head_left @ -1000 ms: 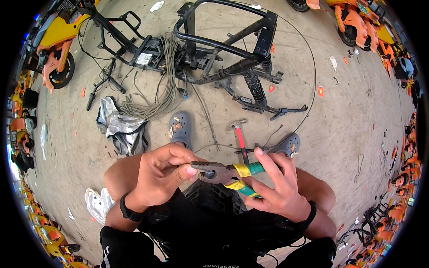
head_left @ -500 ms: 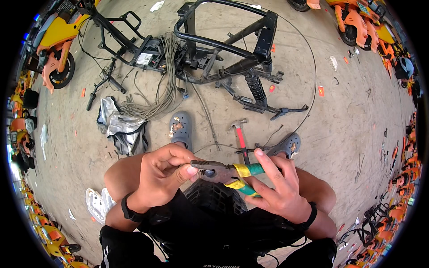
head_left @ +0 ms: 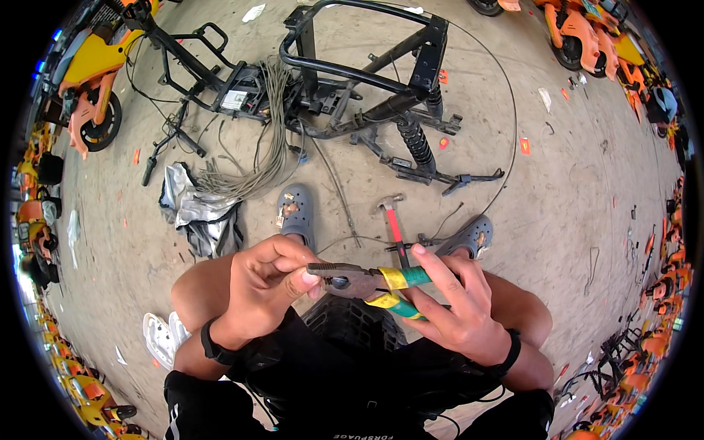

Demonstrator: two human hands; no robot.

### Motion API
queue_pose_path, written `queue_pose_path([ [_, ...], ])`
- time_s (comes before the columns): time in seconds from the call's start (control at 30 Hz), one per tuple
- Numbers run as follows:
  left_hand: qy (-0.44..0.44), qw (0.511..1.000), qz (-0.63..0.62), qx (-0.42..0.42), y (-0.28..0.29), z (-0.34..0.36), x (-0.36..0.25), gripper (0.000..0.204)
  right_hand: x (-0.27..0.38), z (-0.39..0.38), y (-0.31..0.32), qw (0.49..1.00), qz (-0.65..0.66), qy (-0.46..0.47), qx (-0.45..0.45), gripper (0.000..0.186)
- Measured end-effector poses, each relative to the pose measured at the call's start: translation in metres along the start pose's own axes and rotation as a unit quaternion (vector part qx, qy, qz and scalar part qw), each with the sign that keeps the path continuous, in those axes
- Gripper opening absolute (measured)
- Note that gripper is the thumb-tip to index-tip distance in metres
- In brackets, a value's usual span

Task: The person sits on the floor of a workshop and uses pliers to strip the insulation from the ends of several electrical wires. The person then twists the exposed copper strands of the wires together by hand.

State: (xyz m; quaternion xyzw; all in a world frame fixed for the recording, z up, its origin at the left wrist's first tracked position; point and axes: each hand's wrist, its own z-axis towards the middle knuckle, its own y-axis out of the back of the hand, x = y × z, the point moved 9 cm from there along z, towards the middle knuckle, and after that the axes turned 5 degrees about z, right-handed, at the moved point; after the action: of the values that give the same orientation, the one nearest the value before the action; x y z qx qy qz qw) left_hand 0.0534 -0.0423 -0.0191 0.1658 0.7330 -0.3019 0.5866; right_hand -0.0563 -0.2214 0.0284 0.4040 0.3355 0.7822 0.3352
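A pair of pliers (head_left: 353, 283) with green and yellow taped handles lies level in front of me, its jaws pointing left. My right hand (head_left: 463, 312) holds it by the handles, with the index finger stretched along the upper one. At the jaw tips, my left hand (head_left: 262, 287) is curled, its thumb and index finger pinched against the nose. Whatever small thing may sit between those fingertips is hidden. Below the pliers, a black knobbly tyre (head_left: 348, 323) shows between my legs. A claw hammer (head_left: 394, 227) with a red and black handle rests on the floor beyond.
A black scooter frame (head_left: 389, 110) with a coil spring lies ahead. Grey cables (head_left: 275, 147) hang over it and spread beside silver-black fabric (head_left: 196, 209). My feet wear grey clogs (head_left: 295, 211). White shoes (head_left: 161, 339) sit at left. Orange and yellow scooters (head_left: 95, 66) line the edges.
The pliers have shifted very slightly left and turned a little in my right hand. My left hand stays at the jaw tips. The view has moved slightly.
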Motion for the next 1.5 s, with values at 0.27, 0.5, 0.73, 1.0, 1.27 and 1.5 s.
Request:
queue_pose_path([
  [0.27, -0.009, 1.0, 0.009, -0.001, -0.004, 0.004, -0.004, 0.016, 0.0, 0.002, 0.004, 1.0, -0.003, -0.001, -0.008, 0.03],
  [0.5, -0.019, 0.999, -0.032, 0.017, -0.003, 0.002, -0.003, 0.009, 0.0, 0.001, 0.006, 1.0, 0.007, 0.0, -0.019, 0.029],
  [0.73, -0.02, 0.999, -0.039, 0.014, -0.003, 0.002, -0.003, 0.009, -0.001, 0.0, 0.005, 1.0, 0.014, -0.001, -0.015, 0.03],
  [1.0, -0.027, 0.999, -0.038, 0.014, -0.004, 0.0, -0.004, 0.009, -0.001, -0.002, 0.004, 0.999, 0.03, -0.004, -0.014, 0.032],
  [1.27, -0.038, 0.999, -0.016, 0.005, -0.005, -0.001, -0.007, 0.008, -0.001, -0.001, 0.004, 0.999, 0.039, -0.006, -0.016, 0.031],
  [1.5, -0.027, 0.999, 0.013, -0.018, 0.003, 0.003, -0.002, 0.009, -0.013, -0.004, -0.012, 0.974, 0.202, -0.102, -0.011, 0.024],
])
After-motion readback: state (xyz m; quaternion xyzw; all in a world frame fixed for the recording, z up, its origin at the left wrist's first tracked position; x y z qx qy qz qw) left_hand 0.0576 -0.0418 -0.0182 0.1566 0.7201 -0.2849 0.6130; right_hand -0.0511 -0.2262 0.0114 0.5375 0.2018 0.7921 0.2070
